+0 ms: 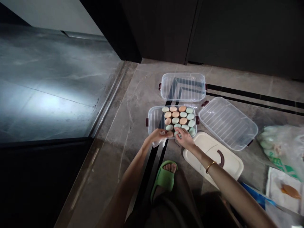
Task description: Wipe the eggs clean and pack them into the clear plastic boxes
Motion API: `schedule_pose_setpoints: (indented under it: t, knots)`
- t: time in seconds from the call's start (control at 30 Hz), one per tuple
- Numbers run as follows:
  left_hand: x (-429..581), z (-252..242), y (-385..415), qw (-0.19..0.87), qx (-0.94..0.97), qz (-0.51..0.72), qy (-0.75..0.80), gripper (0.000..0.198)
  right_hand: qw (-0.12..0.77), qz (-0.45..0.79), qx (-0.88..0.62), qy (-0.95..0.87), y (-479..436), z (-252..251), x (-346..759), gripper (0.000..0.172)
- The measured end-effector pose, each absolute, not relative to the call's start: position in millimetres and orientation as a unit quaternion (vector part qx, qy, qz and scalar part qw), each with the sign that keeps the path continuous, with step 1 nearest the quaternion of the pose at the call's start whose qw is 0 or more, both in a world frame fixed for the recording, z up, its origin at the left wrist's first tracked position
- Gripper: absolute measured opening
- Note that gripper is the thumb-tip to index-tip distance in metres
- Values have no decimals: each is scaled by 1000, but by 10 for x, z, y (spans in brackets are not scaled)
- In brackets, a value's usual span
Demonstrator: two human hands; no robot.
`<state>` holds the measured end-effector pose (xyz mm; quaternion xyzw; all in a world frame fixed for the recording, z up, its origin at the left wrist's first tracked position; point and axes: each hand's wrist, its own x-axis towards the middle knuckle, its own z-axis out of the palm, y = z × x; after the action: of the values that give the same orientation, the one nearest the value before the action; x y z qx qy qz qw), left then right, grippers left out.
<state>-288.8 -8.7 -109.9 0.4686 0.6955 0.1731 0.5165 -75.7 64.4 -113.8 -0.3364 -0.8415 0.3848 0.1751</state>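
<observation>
A clear plastic egg box (154,118) sits on the stone floor in front of me, its right part filled with several brown and pale green eggs (179,118). My left hand (159,135) rests at the box's near edge with a crumpled white tissue (158,143) under its fingers. My right hand (184,136), with a gold bangle on the wrist, reaches to the near row of eggs, fingertips touching a pale egg; whether it grips the egg is hidden.
An empty clear tray (182,87) lies behind the egg box, another (227,123) to its right. A cream lid with a brown handle (213,156) lies under my right arm. A plastic bag (282,147) sits at the right. My foot wears a green slipper (163,179).
</observation>
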Motion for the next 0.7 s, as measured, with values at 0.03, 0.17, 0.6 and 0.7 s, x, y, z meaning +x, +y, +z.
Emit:
schedule_pose_setpoints:
  t: [0.03,0.17,0.6,0.7]
  knots:
    - [-2878,-1106,-85,511,465,168,703,45,181,381,-341,-840,648,-1148,-731,43]
    - [-2834,-1140,-89,493,455,168,722,45,197,369,-341,-842,636,-1167,-671,41]
    - [-2816,-625,-26,411,521,128,737,38,146,345,-361,-854,664,-722,21,36]
    - [-2633,-268,226,332,546,171,750,38,167,302,-419,-840,902,-510,500,34]
